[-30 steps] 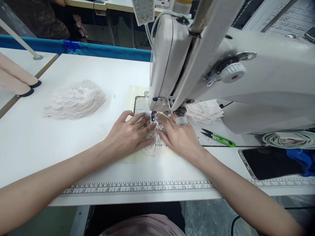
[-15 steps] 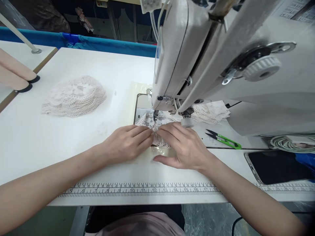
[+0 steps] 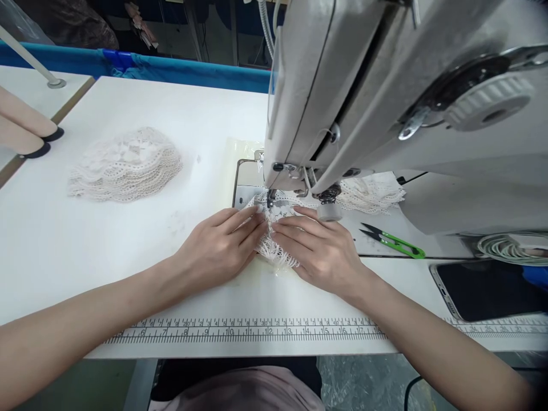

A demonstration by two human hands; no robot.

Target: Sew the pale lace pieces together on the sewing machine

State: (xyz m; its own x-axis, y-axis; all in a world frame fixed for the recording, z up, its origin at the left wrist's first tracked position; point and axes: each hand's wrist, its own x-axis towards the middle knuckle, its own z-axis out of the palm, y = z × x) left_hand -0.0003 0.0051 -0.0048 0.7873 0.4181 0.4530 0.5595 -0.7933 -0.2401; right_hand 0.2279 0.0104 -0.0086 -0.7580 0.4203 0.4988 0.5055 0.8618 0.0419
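A white lace piece [image 3: 276, 257] lies under the presser foot [image 3: 270, 198] of the sewing machine [image 3: 295, 108]. Its scalloped edge hangs toward me between both hands. My left hand [image 3: 222, 242] pinches the lace on the left of the foot, fingers pressed together and thumb hidden. On the other side, my right hand [image 3: 323, 251] has its curled fingers on the lace close to the needle, its thumb tucked out of sight. More lace [image 3: 370, 194] lies behind the needle area, to the right.
A stack of lace pieces [image 3: 132, 165] sits on the left of the white table [image 3: 201, 120]. Green thread snips [image 3: 394, 242], a phone [image 3: 492, 290] and a coiled cord [image 3: 505, 248] are at right. A printed ruler [image 3: 257, 330] runs along the front edge.
The lace between my hands has turned and shows more of its edge toward me. My right thumb, stretched out before, is now tucked under. The view has shifted slightly.
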